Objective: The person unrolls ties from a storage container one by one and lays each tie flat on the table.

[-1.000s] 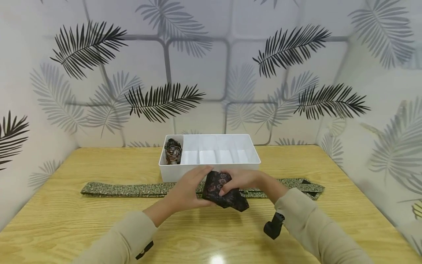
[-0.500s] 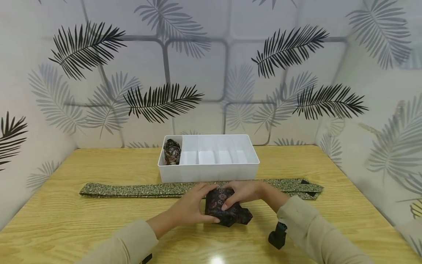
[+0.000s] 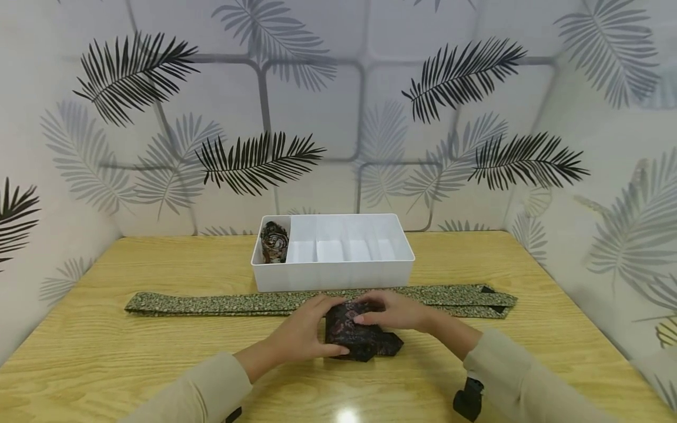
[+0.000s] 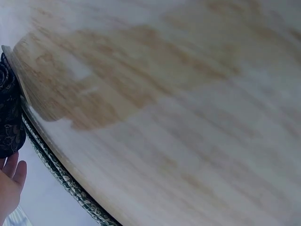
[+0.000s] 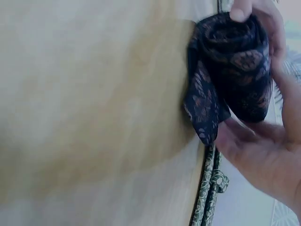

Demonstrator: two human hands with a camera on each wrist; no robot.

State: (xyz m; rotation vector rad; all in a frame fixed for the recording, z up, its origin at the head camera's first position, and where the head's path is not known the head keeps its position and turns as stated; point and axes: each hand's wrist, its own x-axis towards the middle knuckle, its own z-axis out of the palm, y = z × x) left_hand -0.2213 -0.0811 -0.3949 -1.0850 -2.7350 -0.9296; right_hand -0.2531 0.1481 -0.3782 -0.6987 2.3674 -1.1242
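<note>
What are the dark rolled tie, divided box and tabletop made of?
Dark rolled tie: fabric, patterned, maybe silky; it coils in soft layers.
Divided box: probably plastic; white, smooth, thin-walled.
Tabletop: wood or wood-look laminate; visible grain, glossy enough to mirror a light.

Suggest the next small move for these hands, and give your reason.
Probably wrap the loose end round the rolled dark tie, perhaps with the right hand: that end sticks out from the roll, while the left hand grips the other side.
</note>
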